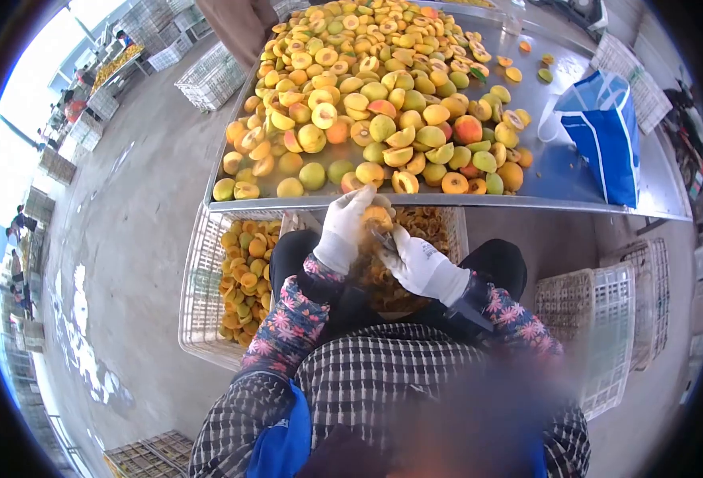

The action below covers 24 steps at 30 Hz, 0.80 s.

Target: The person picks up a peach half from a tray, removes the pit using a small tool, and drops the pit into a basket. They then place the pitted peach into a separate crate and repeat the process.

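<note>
My left hand (345, 229), in a white glove, is closed around a yellow peach piece (376, 216) just off the table's front edge. My right hand (425, 268), also gloved in white, grips a small metal tool (383, 240) whose tip meets the peach; its exact kind is hard to make out. Both hands are above a crate of brownish scraps (427, 227) between my knees. Beyond them, a large heap of whole and halved yellow peaches (383, 88) covers much of the metal table (538, 179).
A white crate (195, 291) with peach halves (248, 275) stands at my left knee. Other crates (606, 319) are on the right. A blue bag (606, 135) sits on the table's right side. Across the table stands a person (236, 28); other people and crates are far left.
</note>
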Tool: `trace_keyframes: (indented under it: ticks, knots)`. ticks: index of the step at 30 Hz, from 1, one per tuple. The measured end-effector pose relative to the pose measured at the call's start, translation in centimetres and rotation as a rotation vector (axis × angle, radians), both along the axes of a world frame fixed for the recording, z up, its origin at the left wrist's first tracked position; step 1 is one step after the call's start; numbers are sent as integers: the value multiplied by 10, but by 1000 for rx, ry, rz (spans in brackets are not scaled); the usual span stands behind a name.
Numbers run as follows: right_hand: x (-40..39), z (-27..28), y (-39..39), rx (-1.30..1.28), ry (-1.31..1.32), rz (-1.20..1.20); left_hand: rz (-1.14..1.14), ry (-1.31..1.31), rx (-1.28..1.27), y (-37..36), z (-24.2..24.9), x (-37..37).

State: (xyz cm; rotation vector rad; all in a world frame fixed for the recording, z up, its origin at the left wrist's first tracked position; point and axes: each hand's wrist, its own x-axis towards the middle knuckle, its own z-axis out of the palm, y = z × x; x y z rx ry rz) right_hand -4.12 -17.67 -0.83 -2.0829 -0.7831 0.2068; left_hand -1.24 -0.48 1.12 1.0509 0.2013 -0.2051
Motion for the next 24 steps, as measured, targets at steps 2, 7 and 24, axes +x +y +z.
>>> trace_keyframes:
  ticks: [2,7,24]
  knots:
    - [1,-5,2,130,192,3,-16,-10,33,1,-6,1]
    - [9,7,-7,31,74,1,9,-23,35,-1,-17,4]
    - [-11,-9,-5,145,135,-140,20,-159,204,-17,-6,-1]
